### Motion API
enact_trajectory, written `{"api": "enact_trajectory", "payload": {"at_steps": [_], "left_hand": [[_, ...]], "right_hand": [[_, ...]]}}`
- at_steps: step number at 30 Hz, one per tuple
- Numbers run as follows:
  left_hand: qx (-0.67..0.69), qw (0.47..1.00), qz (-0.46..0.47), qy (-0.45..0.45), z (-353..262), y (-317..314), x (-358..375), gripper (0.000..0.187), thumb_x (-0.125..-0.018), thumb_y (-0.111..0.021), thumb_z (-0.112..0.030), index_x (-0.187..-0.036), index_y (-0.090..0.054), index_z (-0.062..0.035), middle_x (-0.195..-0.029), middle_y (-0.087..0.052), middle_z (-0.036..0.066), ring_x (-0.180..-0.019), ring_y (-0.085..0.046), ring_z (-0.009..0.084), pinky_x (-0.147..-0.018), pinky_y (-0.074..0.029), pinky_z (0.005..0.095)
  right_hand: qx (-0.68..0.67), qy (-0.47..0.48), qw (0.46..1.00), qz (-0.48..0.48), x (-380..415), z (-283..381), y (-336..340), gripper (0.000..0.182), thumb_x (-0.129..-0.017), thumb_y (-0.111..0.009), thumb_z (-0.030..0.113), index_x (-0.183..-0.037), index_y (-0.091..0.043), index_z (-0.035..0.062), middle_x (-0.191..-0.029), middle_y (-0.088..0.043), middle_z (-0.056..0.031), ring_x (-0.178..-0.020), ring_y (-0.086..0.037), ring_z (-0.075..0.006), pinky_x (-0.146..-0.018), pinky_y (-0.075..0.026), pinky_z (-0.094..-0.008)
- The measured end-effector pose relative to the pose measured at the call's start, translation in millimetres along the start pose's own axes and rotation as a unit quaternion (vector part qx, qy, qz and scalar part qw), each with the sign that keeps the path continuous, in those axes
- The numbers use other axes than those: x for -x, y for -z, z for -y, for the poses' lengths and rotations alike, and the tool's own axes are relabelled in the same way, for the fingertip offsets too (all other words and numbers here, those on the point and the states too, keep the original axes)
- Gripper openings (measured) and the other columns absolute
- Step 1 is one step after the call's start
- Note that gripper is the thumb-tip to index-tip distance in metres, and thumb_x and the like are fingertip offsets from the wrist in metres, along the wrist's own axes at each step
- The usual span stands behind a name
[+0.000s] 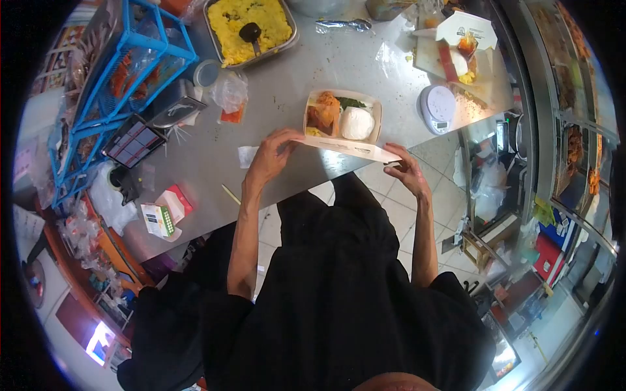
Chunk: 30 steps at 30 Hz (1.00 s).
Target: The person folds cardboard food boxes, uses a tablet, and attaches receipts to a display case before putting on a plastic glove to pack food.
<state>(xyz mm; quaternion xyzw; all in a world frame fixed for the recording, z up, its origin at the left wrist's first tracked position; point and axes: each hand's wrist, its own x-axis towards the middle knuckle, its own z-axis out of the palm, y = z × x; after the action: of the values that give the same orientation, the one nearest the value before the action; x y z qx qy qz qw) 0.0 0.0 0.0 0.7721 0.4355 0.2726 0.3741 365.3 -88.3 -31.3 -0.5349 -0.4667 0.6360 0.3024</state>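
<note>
A cardboard food box (380,107) stands with its lid raised toward me near the table's front edge. Inside it lie a white mound of rice (357,124), a fried piece that looks like chicken (324,112) and dark greens (352,103). Some yellow food shows in its near left corner. My left hand (275,153) pinches the left end of the box lid (349,148). At the opposite end, my right hand (407,171) grips the lid between thumb and fingers.
A tray of yellow food (295,36) with a black spoon (251,36) stands at the back. To the right are a white kitchen scale (438,107) and another open food box (466,29). Blue racks (124,85), a phone-like device (135,140) and small cartons (160,218) occupy the left.
</note>
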Motion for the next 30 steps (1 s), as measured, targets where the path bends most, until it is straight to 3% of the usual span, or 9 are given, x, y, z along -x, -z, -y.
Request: {"api": "enact_trajectory", "payload": {"at_steps": [2, 9, 11, 15, 19, 23, 25, 27, 30], "left_hand": [[0.111, 0.988, 0.015, 0.111, 7, -1, 1, 0.016, -0.088, -0.066, -0.009, -0.103, -0.065, -0.0052, -0.096, -0.066, 0.01, -0.091, -0.062, 0.0239, -0.083, -0.047, 0.0301], [0.171, 0.935, -0.181, 0.251, 33, -72, -20, 0.026, -0.085, -0.07, -0.022, -0.1, -0.066, -0.0009, -0.089, -0.066, 0.01, -0.075, -0.059, 0.0149, -0.067, -0.047, 0.0297], [-0.076, 0.954, -0.224, 0.182, 41, -82, -19, 0.034, -0.086, -0.07, -0.029, -0.099, -0.066, 0.0015, -0.089, -0.067, 0.01, -0.074, -0.06, 0.0139, -0.067, -0.048, 0.0305], [0.166, 0.934, -0.152, 0.279, -9, -79, -17, 0.034, -0.083, -0.072, -0.03, -0.097, -0.066, 0.0001, -0.095, -0.065, 0.016, -0.083, -0.063, 0.0186, -0.071, -0.05, 0.0322], [0.359, 0.876, -0.298, 0.125, -26, -94, -9, 0.048, -0.082, -0.073, -0.028, -0.113, -0.058, 0.0051, -0.101, -0.065, 0.017, -0.095, -0.062, 0.0194, -0.084, -0.049, 0.0319], [0.242, 0.896, -0.319, 0.191, -28, -95, -15, 0.041, -0.084, -0.07, -0.029, -0.105, -0.061, 0.005, -0.103, -0.064, 0.022, -0.095, -0.063, 0.0266, -0.082, -0.049, 0.0363], [0.008, 0.931, -0.261, 0.256, -17, -102, -23, 0.039, -0.087, -0.066, -0.031, -0.096, -0.062, 0.0067, -0.096, -0.062, 0.025, -0.09, -0.061, 0.0355, -0.078, -0.047, 0.0432], [0.001, 0.925, -0.278, 0.257, -13, -100, -27, 0.039, -0.088, -0.063, -0.031, -0.088, -0.062, 0.0078, -0.09, -0.059, 0.027, -0.085, -0.058, 0.0401, -0.075, -0.044, 0.0492], [0.021, 0.94, -0.139, 0.31, 6, -89, -43, 0.038, -0.088, -0.064, -0.029, -0.09, -0.061, 0.0085, -0.091, -0.057, 0.025, -0.09, -0.055, 0.0393, -0.08, -0.044, 0.0487]], "right_hand": [[-0.03, -0.015, 0.996, -0.077, -10, -9, -7, 0.019, -0.089, -0.067, 0.02, -0.104, -0.071, 0.0095, -0.116, -0.058, -0.01, -0.087, -0.056, -0.0125, -0.078, -0.046, -0.0268], [-0.043, -0.148, 0.926, -0.346, -49, -4, -34, 0.028, -0.089, -0.065, 0.024, -0.098, -0.068, -0.0029, -0.081, -0.064, -0.0065, -0.071, -0.056, -0.0123, -0.069, -0.047, -0.028], [-0.014, 0.032, 0.92, -0.391, -58, -10, -46, 0.024, -0.092, -0.061, 0.022, -0.098, -0.07, 0.0, -0.073, -0.061, -0.0008, -0.071, -0.055, -0.0089, -0.065, -0.046, -0.0246], [0.047, 0.013, 0.97, -0.237, -47, 6, -49, 0.039, -0.09, -0.065, 0.03, -0.114, -0.064, -0.0016, -0.095, -0.068, -0.0112, -0.083, -0.062, -0.0133, -0.071, -0.05, -0.0275], [-0.003, 0.046, 0.978, -0.204, -33, 8, -57, 0.04, -0.087, -0.068, 0.016, -0.122, -0.059, -0.0018, -0.103, -0.067, -0.0122, -0.093, -0.064, -0.0196, -0.077, -0.051, -0.0284], [0.055, 0.078, 0.962, -0.255, -46, -2, -54, 0.038, -0.092, -0.061, 0.026, -0.117, -0.061, -0.0026, -0.099, -0.067, -0.016, -0.084, -0.065, -0.022, -0.075, -0.051, -0.0318], [0.108, 0.079, 0.956, -0.262, -61, -2, -45, 0.04, -0.094, -0.058, 0.031, -0.114, -0.063, -0.0033, -0.095, -0.068, -0.0182, -0.08, -0.065, -0.0224, -0.072, -0.051, -0.0329], [0.281, -0.045, 0.923, -0.258, -78, 5, -38, 0.047, -0.096, -0.052, 0.039, -0.105, -0.066, -0.0048, -0.082, -0.067, -0.0216, -0.07, -0.064, -0.0256, -0.067, -0.049, -0.0366], [0.303, -0.008, 0.92, -0.25, -89, 19, -34, 0.044, -0.094, -0.054, 0.037, -0.102, -0.067, -0.0048, -0.075, -0.065, -0.0208, -0.069, -0.063, -0.0303, -0.067, -0.047, -0.0397]]}}
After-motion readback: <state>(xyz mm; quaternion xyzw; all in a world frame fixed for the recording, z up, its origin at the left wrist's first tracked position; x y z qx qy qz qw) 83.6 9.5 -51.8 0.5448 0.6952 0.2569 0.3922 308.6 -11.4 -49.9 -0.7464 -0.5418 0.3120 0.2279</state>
